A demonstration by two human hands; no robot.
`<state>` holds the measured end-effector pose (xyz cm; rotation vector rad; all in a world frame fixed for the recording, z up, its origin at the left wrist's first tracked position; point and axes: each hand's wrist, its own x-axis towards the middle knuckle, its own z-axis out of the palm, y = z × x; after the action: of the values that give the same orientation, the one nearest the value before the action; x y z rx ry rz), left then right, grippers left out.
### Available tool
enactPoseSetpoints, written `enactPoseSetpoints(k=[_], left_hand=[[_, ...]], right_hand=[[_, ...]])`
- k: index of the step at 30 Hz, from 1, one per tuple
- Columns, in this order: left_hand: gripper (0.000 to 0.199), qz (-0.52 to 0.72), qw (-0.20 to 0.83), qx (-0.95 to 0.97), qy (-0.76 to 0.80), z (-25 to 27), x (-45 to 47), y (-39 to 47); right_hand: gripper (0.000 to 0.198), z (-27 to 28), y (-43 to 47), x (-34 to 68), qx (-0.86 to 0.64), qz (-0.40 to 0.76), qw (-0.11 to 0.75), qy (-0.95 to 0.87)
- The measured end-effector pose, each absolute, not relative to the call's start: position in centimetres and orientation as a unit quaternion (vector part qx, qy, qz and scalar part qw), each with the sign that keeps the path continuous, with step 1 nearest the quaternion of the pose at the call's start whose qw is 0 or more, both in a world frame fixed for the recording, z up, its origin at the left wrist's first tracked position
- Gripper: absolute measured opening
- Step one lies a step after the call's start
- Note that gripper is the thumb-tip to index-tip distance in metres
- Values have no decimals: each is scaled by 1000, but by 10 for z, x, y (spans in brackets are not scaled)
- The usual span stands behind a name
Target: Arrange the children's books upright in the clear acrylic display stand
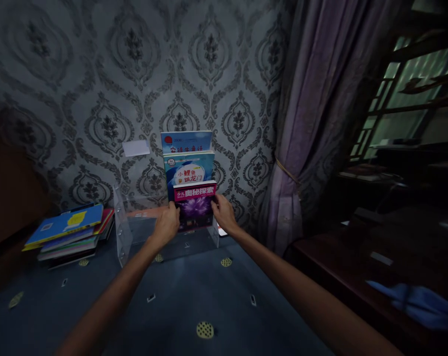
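A book with a magenta title band and a purple burst on its cover (pixel 195 205) stands upright at the front of a clear acrylic rack (pixel 123 230). My left hand (pixel 167 221) grips its left edge, and my right hand (pixel 224 213) grips the right edge. Behind it rises a blue-green book with red title characters (pixel 190 165). Farther back and taller stands a blue book (pixel 187 141) with a red mark in its corner. The lower parts of both rear books are hidden by the front one.
Left of the rack lies a stack of several books (pixel 71 227), a blue and yellow one on top. The patterned wall (pixel 109 123) is close behind. A tied purple curtain (pixel 294 148) hangs to the right, beside a dark red surface (pixel 338 267) with a blue cloth (pixel 417 301).
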<state>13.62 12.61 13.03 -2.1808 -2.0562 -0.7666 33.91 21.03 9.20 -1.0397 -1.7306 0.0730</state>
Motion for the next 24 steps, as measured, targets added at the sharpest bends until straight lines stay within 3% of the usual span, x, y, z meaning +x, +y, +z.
enactPoseSetpoints(k=[14, 24], left_hand=[[23, -229, 25, -729, -644, 129, 128, 123], [24, -229, 40, -696, -679, 135, 129, 131]], right_hand=[[32, 90, 202, 347, -452, 60, 512, -729], [26, 101, 209, 330, -479, 18, 524, -704]])
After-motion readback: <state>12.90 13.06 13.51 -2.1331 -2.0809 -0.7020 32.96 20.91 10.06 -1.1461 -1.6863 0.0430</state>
